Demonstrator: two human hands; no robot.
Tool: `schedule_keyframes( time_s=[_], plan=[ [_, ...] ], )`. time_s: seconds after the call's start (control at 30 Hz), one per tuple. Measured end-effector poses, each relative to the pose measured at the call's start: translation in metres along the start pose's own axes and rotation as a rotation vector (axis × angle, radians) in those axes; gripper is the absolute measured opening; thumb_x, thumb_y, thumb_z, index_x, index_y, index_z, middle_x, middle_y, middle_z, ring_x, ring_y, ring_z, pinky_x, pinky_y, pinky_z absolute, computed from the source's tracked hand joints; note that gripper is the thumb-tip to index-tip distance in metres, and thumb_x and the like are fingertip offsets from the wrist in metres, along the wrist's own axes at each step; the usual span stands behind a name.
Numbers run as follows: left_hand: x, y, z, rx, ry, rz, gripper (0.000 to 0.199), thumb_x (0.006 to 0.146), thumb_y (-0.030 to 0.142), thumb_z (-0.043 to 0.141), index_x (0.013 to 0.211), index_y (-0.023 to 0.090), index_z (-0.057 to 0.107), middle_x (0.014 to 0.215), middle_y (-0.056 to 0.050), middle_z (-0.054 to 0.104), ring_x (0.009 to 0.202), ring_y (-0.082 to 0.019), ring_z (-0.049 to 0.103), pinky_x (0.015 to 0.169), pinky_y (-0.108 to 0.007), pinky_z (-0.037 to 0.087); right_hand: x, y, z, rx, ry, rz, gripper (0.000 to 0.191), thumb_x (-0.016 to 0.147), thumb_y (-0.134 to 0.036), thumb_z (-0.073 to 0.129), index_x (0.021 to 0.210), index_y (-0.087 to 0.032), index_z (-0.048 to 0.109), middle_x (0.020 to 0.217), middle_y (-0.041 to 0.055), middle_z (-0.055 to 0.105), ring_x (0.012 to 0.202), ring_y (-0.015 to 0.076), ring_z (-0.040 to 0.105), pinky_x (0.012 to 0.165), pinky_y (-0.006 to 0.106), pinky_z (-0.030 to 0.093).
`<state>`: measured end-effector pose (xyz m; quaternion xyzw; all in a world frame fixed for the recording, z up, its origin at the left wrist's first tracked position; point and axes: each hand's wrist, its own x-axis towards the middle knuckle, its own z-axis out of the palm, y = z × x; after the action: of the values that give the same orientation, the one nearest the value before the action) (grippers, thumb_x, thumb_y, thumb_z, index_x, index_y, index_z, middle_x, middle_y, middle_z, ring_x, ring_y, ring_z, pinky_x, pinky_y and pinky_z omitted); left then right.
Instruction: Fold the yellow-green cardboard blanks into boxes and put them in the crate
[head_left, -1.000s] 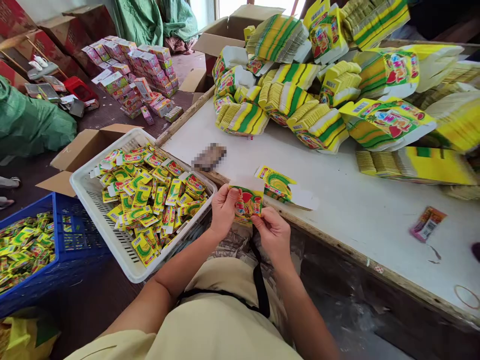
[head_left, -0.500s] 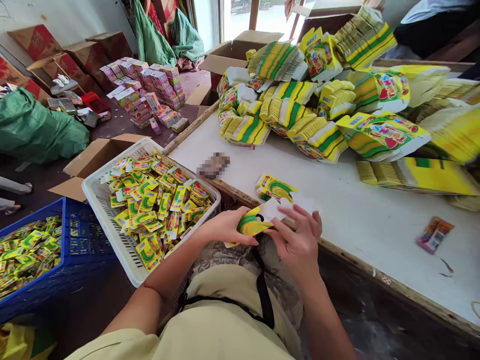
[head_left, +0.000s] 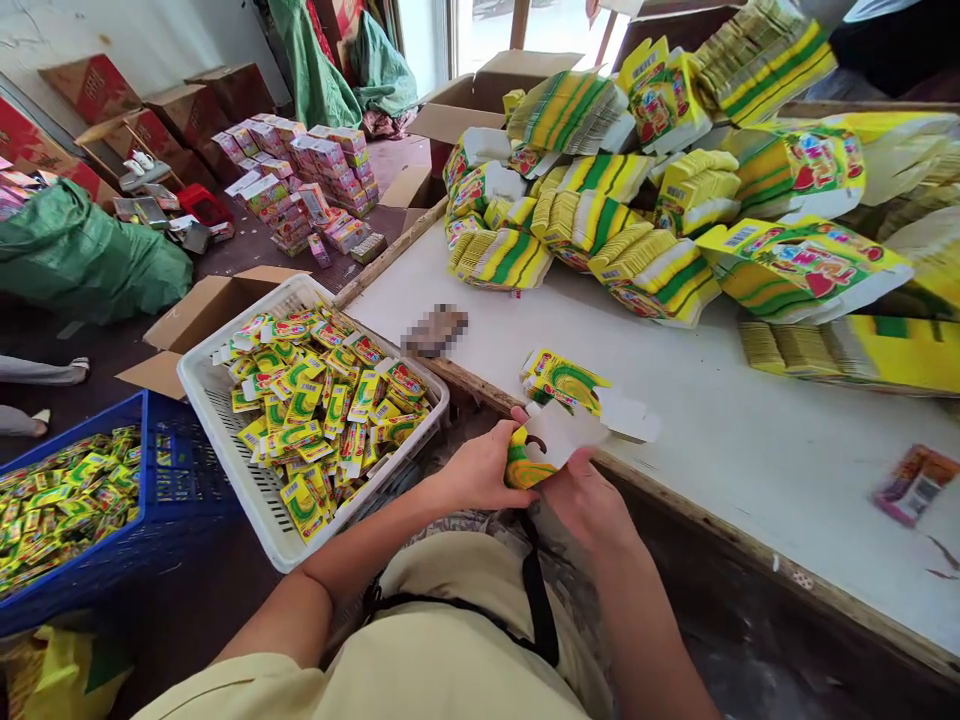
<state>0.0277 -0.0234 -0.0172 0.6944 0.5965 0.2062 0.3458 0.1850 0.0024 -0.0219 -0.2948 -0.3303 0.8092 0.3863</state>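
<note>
Just over the table's near edge, my left hand (head_left: 487,465) grips the left end of a small yellow-green carton (head_left: 531,460). A white flap of it stands raised, and a dark curved slot shows in its side. My right hand (head_left: 589,497) pinches the carton's right end, thumb against the white card. Behind them on the white table (head_left: 720,440) lies another yellow carton (head_left: 566,378), with a white flap spread out to its right. To the left, a white plastic basket (head_left: 225,430) is heaped with small yellow cartons (head_left: 330,400).
Bundles of flat yellow cartons (head_left: 585,205) are piled at the back of the table. A wrapped packet (head_left: 915,485) lies at right. A blue crate (head_left: 187,470) of small yellow packs stands on the floor at left, near stacked pink boxes (head_left: 334,165) and a green sack (head_left: 90,245).
My right hand's fingers have come down from above the carton to pinch its right end. The carton's white flap now stands up more. My left hand keeps its hold.
</note>
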Motion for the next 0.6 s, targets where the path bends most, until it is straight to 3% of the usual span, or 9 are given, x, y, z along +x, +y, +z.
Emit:
schedule_keyframes(
  time_s=[0.17,0.27,0.43,0.5,0.6],
  plan=[
    [-0.004,-0.009,0.005,0.025,0.084,0.327,0.085,0.069,0.03,0.069,0.143,0.021,0.026,0.137,-0.014,0.051,0.12,-0.029,0.057,0.099,-0.04,0.048,-0.001,0.003,-0.004,-0.014,0.017,0.077,0.05,0.08,-0.057,0.069,0.123,-0.031,0.064,0.143,0.0031,0.056,0.135,0.027,0.048,0.113,0.047,0.041],
    [-0.006,-0.013,0.008,0.078,0.121,0.43,0.079,0.072,0.029,0.066,0.141,0.021,0.027,0.135,-0.013,0.052,0.119,-0.028,0.057,0.097,-0.038,0.048,-0.002,0.008,-0.003,-0.035,-0.037,0.112,0.049,0.081,-0.057,0.067,0.124,-0.031,0.064,0.143,0.0047,0.056,0.134,0.0275,0.05,0.112,0.049,0.041],
    [-0.008,-0.009,0.003,0.101,0.093,0.337,0.065,0.069,0.027,0.067,0.128,0.022,0.039,0.123,-0.011,0.057,0.105,-0.025,0.061,0.087,-0.034,0.05,0.0,0.026,-0.009,-0.165,0.015,0.016,0.064,0.082,-0.067,0.06,0.134,-0.03,0.055,0.142,0.0098,0.056,0.13,0.0293,0.054,0.107,0.051,0.045],
    [-0.006,-0.007,0.001,0.081,0.067,0.272,0.064,0.067,0.027,0.067,0.125,0.021,0.039,0.117,-0.009,0.058,0.095,-0.023,0.063,0.08,-0.033,0.051,-0.001,0.032,-0.014,-0.37,0.086,-0.115,0.074,0.081,-0.069,0.058,0.141,-0.027,0.048,0.143,0.0126,0.055,0.129,0.0307,0.055,0.106,0.052,0.046],
    [-0.002,-0.01,0.005,0.029,0.046,0.207,0.072,0.067,0.03,0.066,0.128,0.018,0.032,0.106,-0.007,0.058,0.085,-0.022,0.063,0.073,-0.033,0.051,-0.004,0.035,-0.017,-0.847,0.14,-0.339,0.07,0.085,-0.053,0.063,0.145,-0.023,0.045,0.14,0.0123,0.058,0.125,0.0299,0.058,0.106,0.049,0.047]
  ],
)
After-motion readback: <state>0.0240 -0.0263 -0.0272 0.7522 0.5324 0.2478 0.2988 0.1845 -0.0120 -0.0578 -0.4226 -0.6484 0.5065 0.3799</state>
